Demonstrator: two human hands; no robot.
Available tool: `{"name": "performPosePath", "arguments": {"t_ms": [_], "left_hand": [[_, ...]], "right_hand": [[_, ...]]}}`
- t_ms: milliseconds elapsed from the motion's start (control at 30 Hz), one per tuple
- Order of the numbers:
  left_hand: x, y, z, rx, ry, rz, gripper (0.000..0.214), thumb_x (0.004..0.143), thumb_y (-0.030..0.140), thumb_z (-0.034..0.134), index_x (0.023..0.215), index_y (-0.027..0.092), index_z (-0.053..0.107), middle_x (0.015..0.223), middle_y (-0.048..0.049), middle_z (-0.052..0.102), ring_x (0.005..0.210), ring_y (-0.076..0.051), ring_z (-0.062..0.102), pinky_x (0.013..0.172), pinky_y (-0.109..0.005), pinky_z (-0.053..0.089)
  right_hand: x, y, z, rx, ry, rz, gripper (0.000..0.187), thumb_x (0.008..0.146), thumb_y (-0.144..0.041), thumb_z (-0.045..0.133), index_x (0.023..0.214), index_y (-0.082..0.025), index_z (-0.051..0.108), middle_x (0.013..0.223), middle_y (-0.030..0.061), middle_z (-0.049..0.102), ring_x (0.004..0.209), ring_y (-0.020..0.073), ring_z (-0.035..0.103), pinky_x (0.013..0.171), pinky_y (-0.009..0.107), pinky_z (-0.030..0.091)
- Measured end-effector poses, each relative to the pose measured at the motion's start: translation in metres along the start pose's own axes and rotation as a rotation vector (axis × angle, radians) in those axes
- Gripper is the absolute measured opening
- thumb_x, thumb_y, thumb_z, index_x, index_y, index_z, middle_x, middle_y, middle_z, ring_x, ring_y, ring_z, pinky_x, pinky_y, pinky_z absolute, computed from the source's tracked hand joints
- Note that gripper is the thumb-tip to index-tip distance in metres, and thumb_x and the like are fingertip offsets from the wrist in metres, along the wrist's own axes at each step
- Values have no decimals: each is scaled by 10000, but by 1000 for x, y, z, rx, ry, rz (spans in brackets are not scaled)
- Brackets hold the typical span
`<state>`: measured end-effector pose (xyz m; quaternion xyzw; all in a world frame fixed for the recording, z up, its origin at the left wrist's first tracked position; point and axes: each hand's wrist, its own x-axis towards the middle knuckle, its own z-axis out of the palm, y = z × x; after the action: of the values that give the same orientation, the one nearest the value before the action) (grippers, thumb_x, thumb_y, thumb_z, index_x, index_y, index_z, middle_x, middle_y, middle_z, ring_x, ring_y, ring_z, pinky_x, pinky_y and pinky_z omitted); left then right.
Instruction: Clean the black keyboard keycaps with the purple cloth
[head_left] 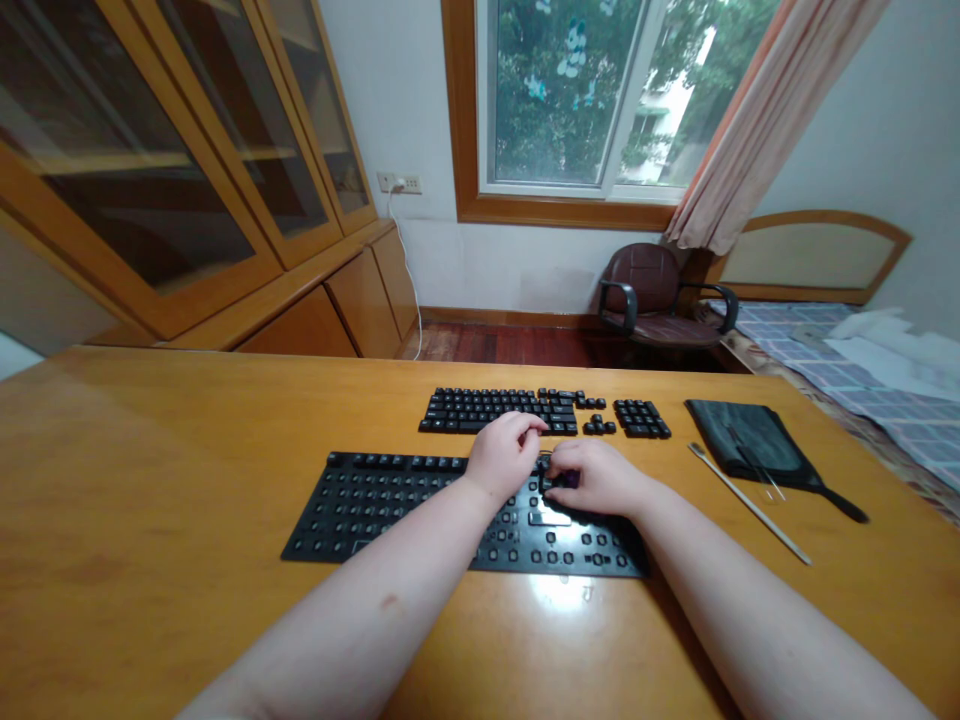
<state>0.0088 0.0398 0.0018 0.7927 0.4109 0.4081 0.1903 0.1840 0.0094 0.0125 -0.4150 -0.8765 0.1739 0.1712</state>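
Bending over the right half of the black keyboard base (405,490), two bare hands crowd together and cover part of its sockets. The left hand (504,455) is half curled above the base's far edge, its fingertips pointing right; whether it has hold of anything I cannot tell. The right hand (596,478), bent nearly closed, is low over the base's upper right, and something small and dark shows at its fingers, too obscured to name or to call gripped. The left forearm hides a diagonal strip of the base, and glare washes out a patch below the right hand. Just beyond the base lie rows of black keycaps (487,405), partly blocked by the left hand, their legends too small to read, with a number-pad block (642,419) at their right. To the base's right on the desk (150,480) are a pale thin stick (750,505) and a black pouch (731,428), across which lies a wire tool whose dark end barely stands out
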Motion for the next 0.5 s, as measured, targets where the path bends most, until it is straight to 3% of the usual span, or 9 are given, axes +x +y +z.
{"name": "performPosePath", "arguments": {"t_ms": [500], "left_hand": [[0, 0, 1, -6, 3, -5, 225, 808, 93, 464, 869, 206, 649, 897, -14, 673, 871, -150, 613, 807, -285, 496]], "right_hand": [[0, -3, -3, -15, -17, -4, 133, 734, -327, 654, 687, -202, 644, 679, 11, 638, 632, 146, 572, 607, 255, 416]]}}
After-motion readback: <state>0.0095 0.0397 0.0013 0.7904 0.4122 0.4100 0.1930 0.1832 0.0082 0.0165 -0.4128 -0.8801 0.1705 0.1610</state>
